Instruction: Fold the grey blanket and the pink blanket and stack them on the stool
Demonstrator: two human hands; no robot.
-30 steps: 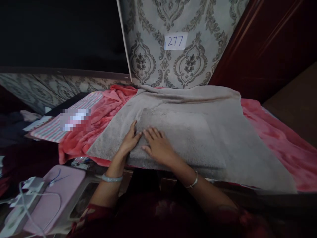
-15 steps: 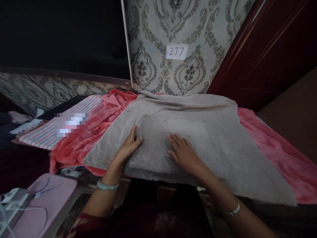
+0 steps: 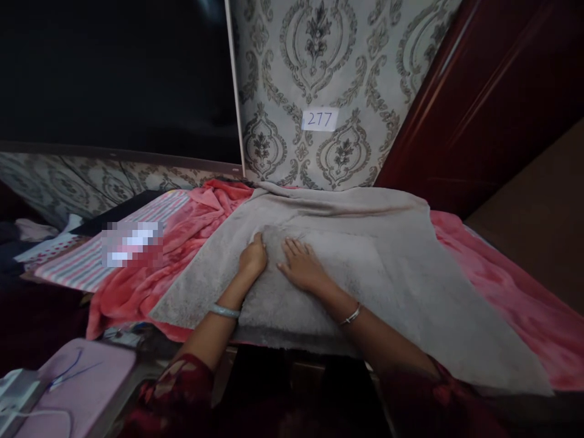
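Note:
A large grey plush cloth (image 3: 410, 292) lies spread out, and on it a rectangular darker grey cloth piece (image 3: 328, 292) rests flat. At that piece's upper left edge is my left hand (image 3: 253, 257), fingers curled in on the edge; the fingertips are partly hidden. My right hand (image 3: 302, 264) presses flat on the piece near the same corner, fingers stretched out. A pinkish-red blanket (image 3: 182, 261) shows under the grey cloth on the left and on the right.
A striped cloth (image 3: 82, 264) lies at the left. Below it stands a pink stool-like surface (image 3: 95, 377) with a white device and cables. Behind are a large dark screen (image 3: 114, 79), patterned wallpaper with a "277" paper label (image 3: 320, 119), and a dark red wooden panel (image 3: 479, 103).
My right hand has slid left and away from me across the cloth piece. My left hand has gone from spread fingers to curled ones at the edge. The view has tilted up slightly.

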